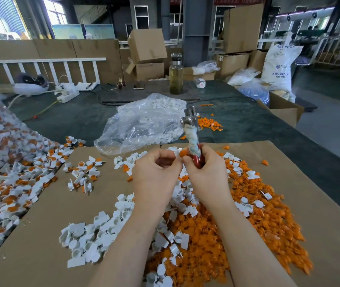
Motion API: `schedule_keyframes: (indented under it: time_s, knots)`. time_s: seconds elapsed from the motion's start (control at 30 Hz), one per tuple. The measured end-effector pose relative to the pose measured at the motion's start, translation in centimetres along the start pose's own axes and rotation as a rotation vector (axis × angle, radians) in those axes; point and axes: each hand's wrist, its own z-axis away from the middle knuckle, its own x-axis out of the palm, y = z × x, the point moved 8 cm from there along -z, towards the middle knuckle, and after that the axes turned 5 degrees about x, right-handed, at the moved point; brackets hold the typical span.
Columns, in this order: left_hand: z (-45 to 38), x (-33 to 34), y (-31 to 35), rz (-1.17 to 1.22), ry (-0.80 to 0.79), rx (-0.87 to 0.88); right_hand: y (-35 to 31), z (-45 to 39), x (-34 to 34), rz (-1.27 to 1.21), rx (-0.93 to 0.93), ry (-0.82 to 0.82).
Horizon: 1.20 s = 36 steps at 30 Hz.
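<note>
- Pairing parts above the cardboard sheet (pixel 61 204): left hand (pixel 156 168) pinches a white piece (pixel 176 154); right hand (pixel 204 170) presses an orange insert (pixel 183 152) to it while gripping a red-handled tool (pixel 193 139) upright.
- Judged done: assembled pile (pixel 9 183) at far left.
- Judged left: loose orange heap (pixel 206 235) and white heap (pixel 94 235) under the forearms; most of the work remains.
</note>
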Motion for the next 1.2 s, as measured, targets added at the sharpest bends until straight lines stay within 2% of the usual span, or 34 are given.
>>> schedule_keyframes:
  time_s: [0.33,0.7,1.0,1.2]
  knots:
    - [-0.4,-0.8,-1.0,-0.013,0.059,-0.052,0.1,0.1,1.0,0.019,0.011,-0.132]
    - [0.0,-0.6,-0.3,0.034,0.074,0.035,-0.8,0.2,0.2,0.02,-0.015,0.019]
    - [0.2,-0.6,0.2,0.029,0.075,0.101,-0.9,0.3,0.2,-0.039,0.013,-0.012]
    - [0.0,-0.6,-0.2,0.032,0.074,0.078,-0.4,0.2,0.4,-0.059,0.078,-0.041]
